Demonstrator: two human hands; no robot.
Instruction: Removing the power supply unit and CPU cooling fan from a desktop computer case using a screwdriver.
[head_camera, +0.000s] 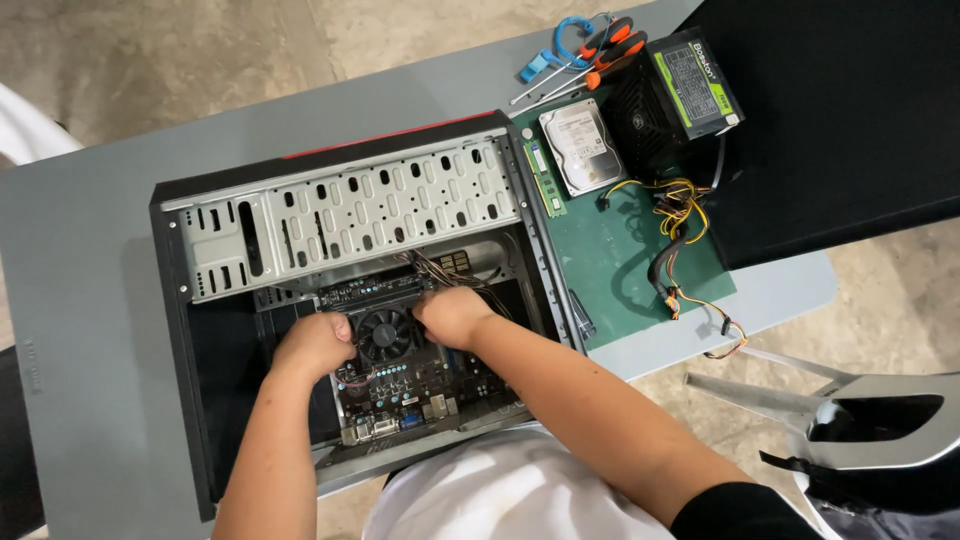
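Head view: an open black metal case (180, 300) lies on a grey table (90, 250), its perforated silver drive cage (370, 215) in the upper middle. Both hands curl closed at the round black fan (385, 335) on the green-brown motherboard (400, 385), centre frame: left hand (315, 345) beside it, right hand (455, 315) among wires (450, 272). What they grip is hidden. Upper right, a green mat (620, 270) carries a hard drive (582, 147), power supply (680, 95) and screwdrivers (600, 55).
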